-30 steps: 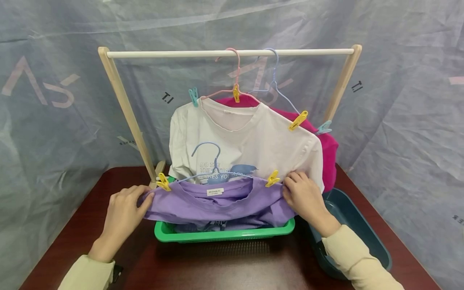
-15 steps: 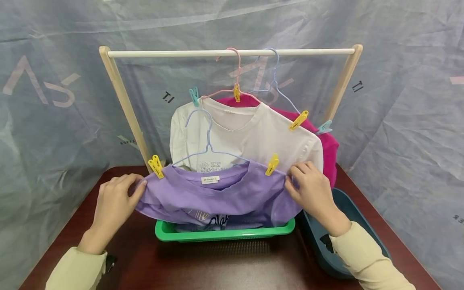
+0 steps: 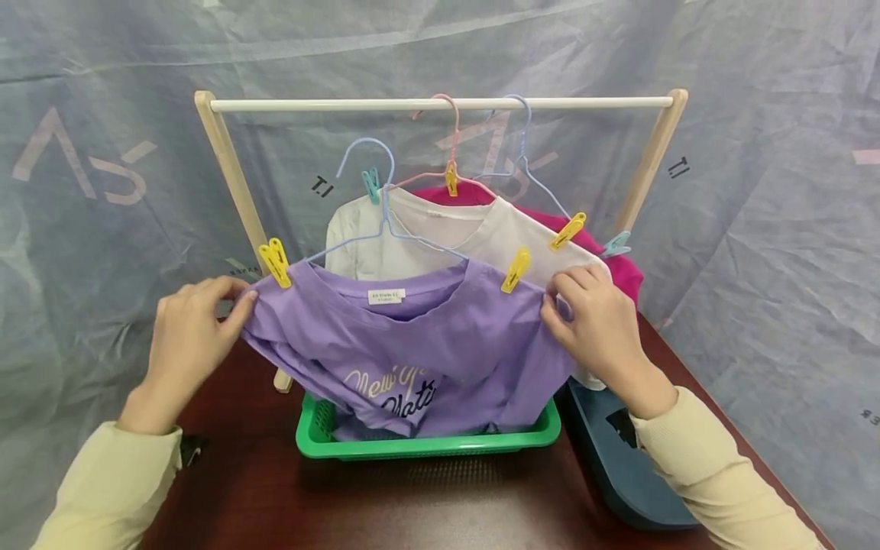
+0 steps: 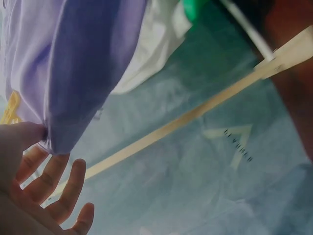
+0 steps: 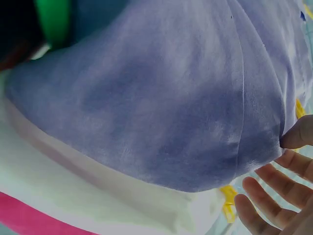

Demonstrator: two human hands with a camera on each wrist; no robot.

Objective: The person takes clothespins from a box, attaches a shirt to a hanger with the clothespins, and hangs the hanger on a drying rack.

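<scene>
A purple T-shirt [image 3: 426, 336] with lettering on its chest is stretched between both hands in the head view. My left hand [image 3: 192, 336] pinches its left shoulder between thumb and finger; the left wrist view shows the other fingers spread off the cloth. At the opposite shoulder my right hand [image 3: 598, 328] pinches the fabric the same way. Inside the shirt sits a blue wire hanger [image 3: 385, 206], its hook free below the rail. One yellow clothespin [image 3: 275, 263] clips the left shoulder and another yellow clothespin [image 3: 516, 270] the right. The shirt's lower part lies in a green basket [image 3: 426, 447].
Behind stands a wooden rack with a white rail [image 3: 309, 105]. On it hang a white T-shirt [image 3: 357, 237] on a pink hanger [image 3: 457, 137] and a magenta garment [image 3: 626, 279], with clothespins. A dark blue bin [image 3: 639, 481] stands at the right of the table [image 3: 385, 504].
Both hands have lifted the purple T-shirt and its hanger upward, the left hand also moving left. More of the chest lettering shows, and the hanger's hook has risen toward the rail.
</scene>
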